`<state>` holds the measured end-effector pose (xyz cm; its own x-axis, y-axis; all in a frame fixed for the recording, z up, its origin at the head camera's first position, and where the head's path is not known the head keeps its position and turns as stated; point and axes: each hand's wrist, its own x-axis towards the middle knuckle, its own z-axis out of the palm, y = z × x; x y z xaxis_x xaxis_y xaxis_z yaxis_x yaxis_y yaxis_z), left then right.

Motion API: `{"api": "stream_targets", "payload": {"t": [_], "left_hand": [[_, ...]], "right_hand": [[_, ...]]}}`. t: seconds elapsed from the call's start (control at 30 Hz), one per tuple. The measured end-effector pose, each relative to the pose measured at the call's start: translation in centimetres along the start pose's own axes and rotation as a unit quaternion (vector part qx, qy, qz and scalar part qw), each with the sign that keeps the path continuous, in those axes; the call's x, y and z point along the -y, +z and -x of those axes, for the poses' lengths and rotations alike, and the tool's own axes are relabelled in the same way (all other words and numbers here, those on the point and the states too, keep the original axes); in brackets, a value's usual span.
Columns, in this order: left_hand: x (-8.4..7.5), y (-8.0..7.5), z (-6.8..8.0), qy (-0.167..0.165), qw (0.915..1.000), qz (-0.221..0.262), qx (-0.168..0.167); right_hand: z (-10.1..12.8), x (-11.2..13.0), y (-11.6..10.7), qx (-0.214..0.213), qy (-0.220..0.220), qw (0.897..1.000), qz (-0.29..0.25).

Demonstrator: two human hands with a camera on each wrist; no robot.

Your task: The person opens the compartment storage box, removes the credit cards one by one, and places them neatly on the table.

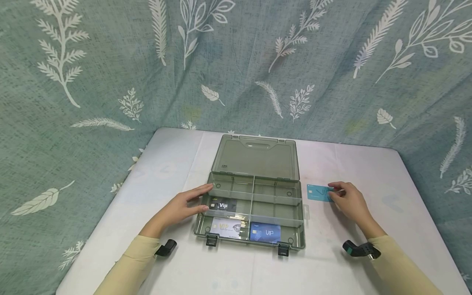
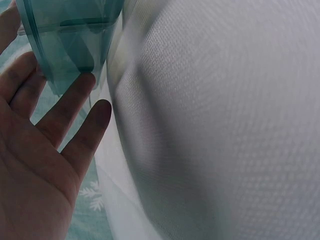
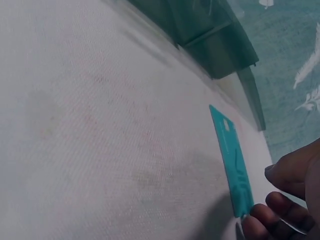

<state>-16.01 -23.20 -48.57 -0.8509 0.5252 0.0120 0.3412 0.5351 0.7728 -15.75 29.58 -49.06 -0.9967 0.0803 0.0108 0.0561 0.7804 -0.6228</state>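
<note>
Your left hand (image 1: 180, 208) lies flat, fingers straight and relaxed, touching the left wall of the open organizer box (image 1: 299, 229); it holds nothing. The left wrist view confirms it: open palm, fingers (image 2: 65, 107) against the tinted green plastic.

Just right of those fingertips, inside the box: black VIP card (image 1: 223, 205) in the middle-left compartment, white VIP card (image 1: 225, 228) in the front-left, dark blue VIP card (image 1: 265, 233) in the front-right. The back compartments and the middle-right one look bare. Lid (image 1: 255, 157) lies open, leaning away from you.

Further right, outside the box, the teal card (image 1: 319, 192) lies flat on the table, and your right hand (image 1: 350, 201) has its fingertips on the card's right edge. The right wrist view shows fingertips (image 3: 260, 220) curled at that end, seemingly starting a pinch; the card is not yet lifted.

Judgement: three cards stowed, one left out, so well along. What remains is this teal card, then possibly the lid.

Surface: table under white cloth (image 1: 258, 266), faintly stained near the teal card. Behind and to both sides hangs a grey-green curtain with white leaf print (image 1: 110, 61).
</note>
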Motion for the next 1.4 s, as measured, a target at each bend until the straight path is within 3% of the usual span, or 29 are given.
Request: {"api": "stream_targets", "payload": {"t": [0.77,1.4], "left_hand": [[0.0,0.0,0.0,-0.002,1.0000,0.000,0.002],[0.0,0.1,0.0,0.017,0.9998,-0.010,-0.010]], "right_hand": [[1.9,4.6,-1.1,0.076,-0.063,0.994,-0.035],[4.7,8.5,-0.6,0.161,-0.111,0.974,-0.113]]}}
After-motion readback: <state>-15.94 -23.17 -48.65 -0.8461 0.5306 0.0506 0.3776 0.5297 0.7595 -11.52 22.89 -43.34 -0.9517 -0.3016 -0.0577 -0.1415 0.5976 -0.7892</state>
